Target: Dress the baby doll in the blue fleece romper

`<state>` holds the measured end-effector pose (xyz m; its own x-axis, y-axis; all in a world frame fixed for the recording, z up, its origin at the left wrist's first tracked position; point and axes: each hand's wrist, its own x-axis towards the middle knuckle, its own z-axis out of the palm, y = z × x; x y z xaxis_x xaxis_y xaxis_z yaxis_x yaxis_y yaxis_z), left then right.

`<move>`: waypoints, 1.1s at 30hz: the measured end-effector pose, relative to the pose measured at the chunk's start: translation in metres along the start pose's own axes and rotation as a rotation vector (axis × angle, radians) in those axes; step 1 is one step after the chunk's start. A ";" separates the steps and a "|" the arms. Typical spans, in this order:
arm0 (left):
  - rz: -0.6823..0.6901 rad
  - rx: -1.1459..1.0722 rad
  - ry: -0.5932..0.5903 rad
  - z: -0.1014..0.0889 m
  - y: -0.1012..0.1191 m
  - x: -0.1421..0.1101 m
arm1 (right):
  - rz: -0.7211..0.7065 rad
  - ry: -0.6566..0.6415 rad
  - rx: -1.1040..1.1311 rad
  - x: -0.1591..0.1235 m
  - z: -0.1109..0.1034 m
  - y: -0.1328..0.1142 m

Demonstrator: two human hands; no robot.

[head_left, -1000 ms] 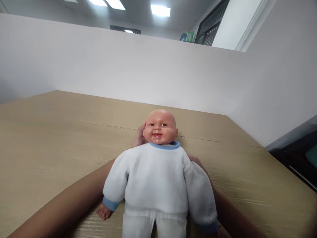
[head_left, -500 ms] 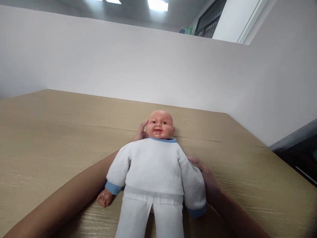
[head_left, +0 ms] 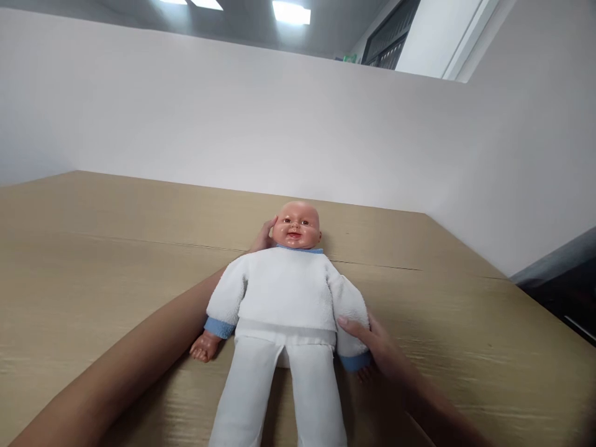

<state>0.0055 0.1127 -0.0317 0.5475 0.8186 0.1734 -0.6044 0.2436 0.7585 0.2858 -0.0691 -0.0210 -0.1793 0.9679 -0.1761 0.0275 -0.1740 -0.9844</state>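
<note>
A baby doll [head_left: 288, 298] in a white fleece top with blue cuffs and white trousers lies face up, its head pointing away from me. My left hand [head_left: 264, 237] cups the side of the doll's bald head [head_left: 298, 225]; the thumb shows beside it and the other fingers are hidden behind. Around the lower part of the doll's sleeve [head_left: 351, 301] on the right, my right hand [head_left: 377, 341] is closed, thumb on top and fingers beneath or behind. The doll's other arm rests across my left forearm, its bare plastic hand [head_left: 205, 346] showing below the cuff.
A wooden table [head_left: 116, 267] with a thin seam across it lies under the doll. Beyond its far edge stands a pale wall [head_left: 233, 118]. A dark object [head_left: 563, 298] is past the right edge.
My right hand has slid down from the doll's upper arm to its lower sleeve, with the thumb now on top. That arm has shifted inward; the left hand stays at the head.
</note>
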 end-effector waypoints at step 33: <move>-0.079 0.137 0.128 -0.030 0.030 -0.005 | -0.378 0.153 -0.674 -0.004 0.010 0.015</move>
<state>-0.0325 0.1309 -0.0286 0.5068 0.8614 0.0347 -0.4730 0.2442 0.8465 0.2775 -0.0772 -0.0346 -0.1596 0.9622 0.2209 0.5911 0.2723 -0.7592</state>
